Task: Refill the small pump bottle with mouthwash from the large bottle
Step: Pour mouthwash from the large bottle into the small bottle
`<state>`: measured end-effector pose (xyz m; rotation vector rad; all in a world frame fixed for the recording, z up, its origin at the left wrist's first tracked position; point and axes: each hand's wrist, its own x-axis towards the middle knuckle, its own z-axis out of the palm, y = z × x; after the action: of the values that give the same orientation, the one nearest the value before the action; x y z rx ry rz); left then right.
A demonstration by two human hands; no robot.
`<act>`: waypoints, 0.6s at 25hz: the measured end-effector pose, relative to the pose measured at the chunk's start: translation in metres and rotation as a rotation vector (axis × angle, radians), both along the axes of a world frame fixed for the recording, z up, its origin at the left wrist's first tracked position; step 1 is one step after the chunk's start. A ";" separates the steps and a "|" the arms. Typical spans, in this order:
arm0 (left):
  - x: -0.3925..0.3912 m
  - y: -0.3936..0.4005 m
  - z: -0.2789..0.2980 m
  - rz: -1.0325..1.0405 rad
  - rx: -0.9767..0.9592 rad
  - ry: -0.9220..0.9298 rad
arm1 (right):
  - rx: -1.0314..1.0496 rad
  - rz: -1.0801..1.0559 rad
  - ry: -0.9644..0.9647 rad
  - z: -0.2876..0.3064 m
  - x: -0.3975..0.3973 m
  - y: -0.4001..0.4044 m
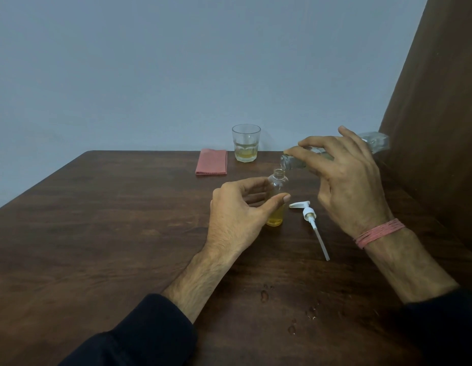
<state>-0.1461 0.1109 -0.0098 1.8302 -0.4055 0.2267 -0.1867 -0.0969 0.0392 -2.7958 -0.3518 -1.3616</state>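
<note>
Droplets (264, 295) of liquid dot the near edge of the dark wooden counter (97, 233). Farther in, the left hand (237, 210) has its grip around the upright small pump bottle (277, 191), which is open-necked with yellow liquid at its bottom. Just right lies the white pump head (308, 215). The right hand (345, 178) grips the large clear bottle (372, 146), tipped with its mouth over the small neck. Beyond stand a glass (246, 142) and a folded pink cloth (211, 162).
</note>
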 end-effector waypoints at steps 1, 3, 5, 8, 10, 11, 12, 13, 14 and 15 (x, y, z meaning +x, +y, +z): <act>-0.001 0.000 0.000 0.003 0.007 -0.002 | 0.000 -0.004 0.001 -0.001 0.000 0.000; -0.001 0.000 0.001 0.015 0.028 -0.013 | 0.003 -0.009 -0.002 -0.001 0.000 0.000; -0.001 0.000 0.002 0.021 0.038 -0.017 | 0.004 -0.007 -0.005 -0.001 0.000 0.000; 0.000 0.000 0.002 0.026 0.052 -0.023 | 0.006 -0.009 -0.010 -0.002 0.001 0.001; 0.000 -0.001 0.003 0.026 0.065 -0.034 | 0.004 -0.006 -0.010 -0.001 0.001 0.000; 0.000 -0.001 0.003 0.027 0.075 -0.044 | 0.003 -0.003 -0.008 -0.001 0.001 0.000; 0.000 -0.002 0.003 0.031 0.090 -0.055 | 0.003 -0.003 -0.005 0.000 0.001 -0.001; 0.000 -0.002 0.003 0.036 0.106 -0.066 | 0.004 -0.003 -0.004 0.000 0.001 -0.001; 0.000 -0.002 0.003 0.042 0.120 -0.073 | 0.006 -0.004 -0.006 0.000 0.001 -0.001; -0.001 -0.002 0.003 0.051 0.132 -0.079 | 0.007 -0.004 -0.010 -0.001 0.001 0.000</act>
<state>-0.1466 0.1090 -0.0070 1.9676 -0.4383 0.3149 -0.1861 -0.0973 0.0387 -2.7864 -0.3414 -1.3756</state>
